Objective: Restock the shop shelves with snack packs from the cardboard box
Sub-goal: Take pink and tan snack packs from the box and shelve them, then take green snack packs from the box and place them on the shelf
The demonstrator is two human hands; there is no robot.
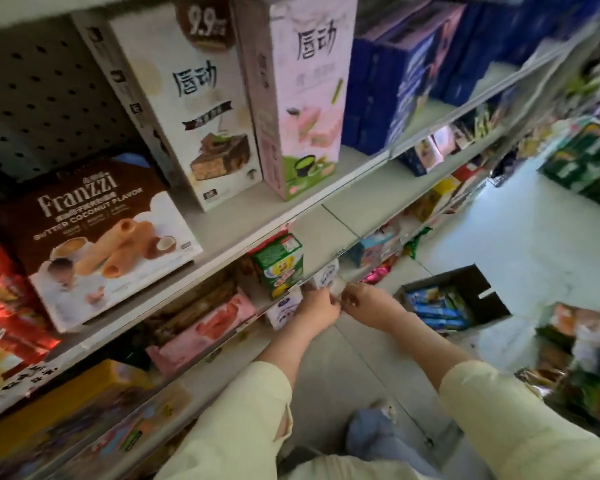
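Two small white snack packs [327, 276] sit at the lower shelf [222, 348] edge, light, stiff cartons best pinched by their sides. The left hand [321, 306] and right hand [362, 301] curl there, grip unclear. The cardboard box [465, 299] stands near.

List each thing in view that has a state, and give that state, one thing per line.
cardboard box: open on the floor, blue snack packs inside
left hand: at the lower shelf edge, fingers on a small white pack
right hand: beside the left hand, fingers curled at the same pack
small white pack: at the shelf front, partly hidden
Franzzi box: leaning back on the shelf
green box: upright
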